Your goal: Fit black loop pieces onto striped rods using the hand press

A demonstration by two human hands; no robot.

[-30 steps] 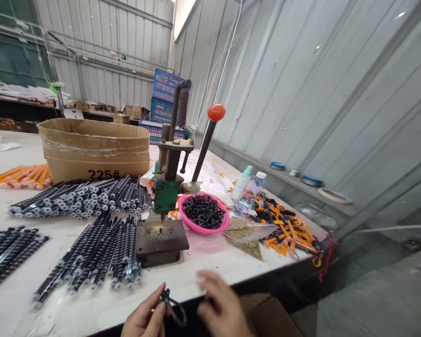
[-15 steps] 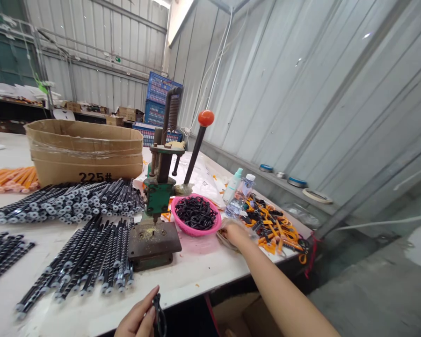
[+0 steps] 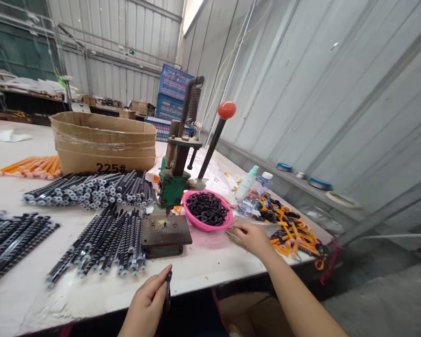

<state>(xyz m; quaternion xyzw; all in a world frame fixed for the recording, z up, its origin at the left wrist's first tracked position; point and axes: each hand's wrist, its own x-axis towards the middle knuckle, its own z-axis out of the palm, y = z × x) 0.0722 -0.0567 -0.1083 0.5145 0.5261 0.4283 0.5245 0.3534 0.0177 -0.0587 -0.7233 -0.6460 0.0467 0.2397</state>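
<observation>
At the table's front edge, my left hand (image 3: pixel 148 299) is closed on a black looped strip (image 3: pixel 168 290), pinched between thumb and fingers; its lower part is mostly hidden. My right hand (image 3: pixel 254 238) is beside the pink basket (image 3: pixel 207 229), over a small clear bag or dish (image 3: pixel 235 237). Its fingertips are pinched together, with a tiny yellowish spot at them that I cannot make out. Several black looped pieces (image 3: pixel 206 208) fill the basket. Between the hands and the cardboard box stands a green hand press (image 3: pixel 173 189) with an orange-red lever knob (image 3: pixel 227 110) and a dusty steel base plate (image 3: pixel 166 232).
Bundles of black-and-white striped rods (image 3: pixel 101 238) lie left of the press, before a cardboard box (image 3: pixel 105 142). Orange rods (image 3: pixel 31 167) lie further left. Bottles (image 3: pixel 247 185) and a pile of orange and black straps (image 3: pixel 294 229) are at the right, near the metal wall.
The camera view has shifted, so the table things appear further right. My right hand has drawn back slightly, its fingertips now showing at the bag. My left hand has risen with the black strip.
</observation>
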